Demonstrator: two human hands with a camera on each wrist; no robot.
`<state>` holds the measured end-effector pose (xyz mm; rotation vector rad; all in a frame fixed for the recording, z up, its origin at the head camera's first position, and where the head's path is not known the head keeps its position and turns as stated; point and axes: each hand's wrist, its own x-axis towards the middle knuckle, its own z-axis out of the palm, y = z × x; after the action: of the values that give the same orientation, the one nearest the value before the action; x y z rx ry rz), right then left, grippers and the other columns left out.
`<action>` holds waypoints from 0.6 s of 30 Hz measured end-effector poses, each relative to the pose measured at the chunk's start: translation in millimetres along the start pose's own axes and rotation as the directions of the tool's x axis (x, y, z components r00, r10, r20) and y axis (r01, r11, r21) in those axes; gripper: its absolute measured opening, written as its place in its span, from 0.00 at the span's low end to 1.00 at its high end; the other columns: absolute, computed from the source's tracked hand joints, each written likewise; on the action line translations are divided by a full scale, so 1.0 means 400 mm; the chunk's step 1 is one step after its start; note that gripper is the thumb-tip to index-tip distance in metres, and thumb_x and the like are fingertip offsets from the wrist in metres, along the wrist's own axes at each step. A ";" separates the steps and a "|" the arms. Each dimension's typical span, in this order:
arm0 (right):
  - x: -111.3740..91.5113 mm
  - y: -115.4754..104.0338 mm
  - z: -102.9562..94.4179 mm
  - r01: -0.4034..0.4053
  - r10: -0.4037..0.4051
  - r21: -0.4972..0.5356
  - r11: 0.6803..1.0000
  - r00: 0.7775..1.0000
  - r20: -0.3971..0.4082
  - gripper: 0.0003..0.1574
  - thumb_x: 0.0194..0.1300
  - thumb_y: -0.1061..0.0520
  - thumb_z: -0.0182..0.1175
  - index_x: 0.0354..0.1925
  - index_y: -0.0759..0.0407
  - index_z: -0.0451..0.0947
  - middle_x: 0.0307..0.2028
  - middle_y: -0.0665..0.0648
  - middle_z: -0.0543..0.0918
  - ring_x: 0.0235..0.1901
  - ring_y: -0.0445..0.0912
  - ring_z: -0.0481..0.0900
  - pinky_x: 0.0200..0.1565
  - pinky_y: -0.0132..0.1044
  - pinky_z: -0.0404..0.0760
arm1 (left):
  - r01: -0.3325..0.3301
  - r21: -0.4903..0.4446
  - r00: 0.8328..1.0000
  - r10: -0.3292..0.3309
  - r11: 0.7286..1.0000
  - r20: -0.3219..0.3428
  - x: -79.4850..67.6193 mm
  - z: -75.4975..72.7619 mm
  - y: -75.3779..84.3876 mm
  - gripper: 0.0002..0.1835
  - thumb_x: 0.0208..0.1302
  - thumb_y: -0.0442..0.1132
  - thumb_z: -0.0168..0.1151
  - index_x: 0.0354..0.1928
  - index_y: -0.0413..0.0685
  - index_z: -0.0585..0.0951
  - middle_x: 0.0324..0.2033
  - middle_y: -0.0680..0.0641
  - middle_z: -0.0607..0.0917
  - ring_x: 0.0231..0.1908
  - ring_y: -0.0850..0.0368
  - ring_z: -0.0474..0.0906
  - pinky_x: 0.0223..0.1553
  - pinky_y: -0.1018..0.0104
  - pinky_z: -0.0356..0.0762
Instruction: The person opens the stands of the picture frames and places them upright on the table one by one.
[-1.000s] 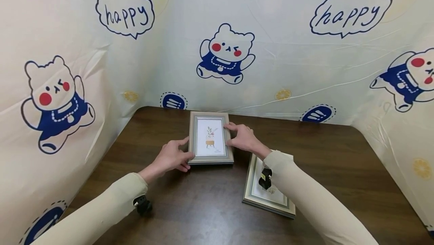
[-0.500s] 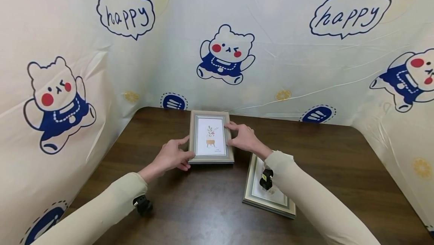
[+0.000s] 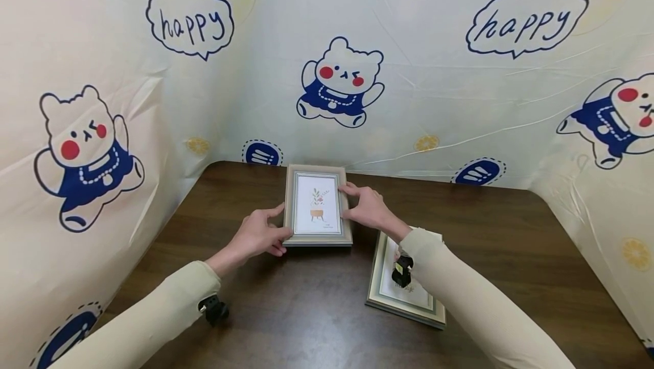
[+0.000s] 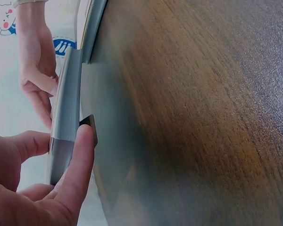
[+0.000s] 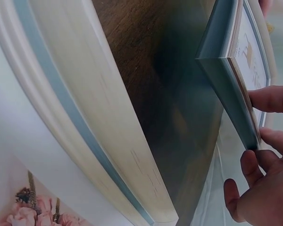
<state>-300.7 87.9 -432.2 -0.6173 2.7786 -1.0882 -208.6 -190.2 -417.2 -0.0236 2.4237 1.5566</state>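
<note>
A grey-beige picture frame [image 3: 306, 238], with a potted-plant print, is held face up near the back of the table. My left hand [image 3: 255, 234] pinches its left edge near the front corner, thumb over the front and fingers beneath. On the opposite edge, my right hand [image 3: 369, 208] grips the frame between thumb and fingers. In the left wrist view a dark, thin piece [image 4: 90, 129] sticks out behind the frame by a fingertip. A second, cream-coloured picture frame [image 3: 405, 305] lies askew beneath my right forearm, partly covered by the sleeve; the right wrist view shows pink flowers in it.
The brown wooden table [image 3: 286, 312] runs back to a pale printed cloth [image 3: 424, 91] that hangs behind it and on both sides. Black wrist cameras sit at each cuff, the right one [image 3: 402, 269] just over the second frame.
The far edge of the held picture frame has shifted up very slightly in the head view. Both hands keep their grip in nearly the same place, and the second frame has not moved.
</note>
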 end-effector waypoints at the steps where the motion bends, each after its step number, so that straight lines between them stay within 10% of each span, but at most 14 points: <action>1: -0.001 -0.001 0.000 -0.003 0.003 0.002 1.000 1.000 -0.001 0.46 0.56 0.59 0.72 0.73 0.57 0.75 0.76 0.61 0.67 0.75 0.60 0.64 0.73 0.70 0.50 | 0.000 0.002 1.000 0.000 1.000 -0.004 -0.002 0.000 0.002 0.43 0.69 0.32 0.69 0.81 0.39 0.60 0.29 0.35 0.88 0.24 0.48 0.87 0.33 0.51 0.89; 18: -0.015 -0.002 -0.004 -0.006 0.006 0.071 0.997 1.000 0.002 0.46 0.60 0.60 0.72 0.75 0.57 0.72 0.78 0.61 0.64 0.76 0.57 0.63 0.68 0.53 0.71 | -0.029 0.055 0.999 0.031 0.998 -0.032 -0.009 0.000 0.003 0.43 0.69 0.35 0.71 0.81 0.39 0.62 0.28 0.43 0.88 0.29 0.42 0.89 0.29 0.54 0.88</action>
<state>-295.2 90.8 -431.0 -0.6019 2.7246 -1.1784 -205.5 -190.3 -415.5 -0.0025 2.5017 1.5134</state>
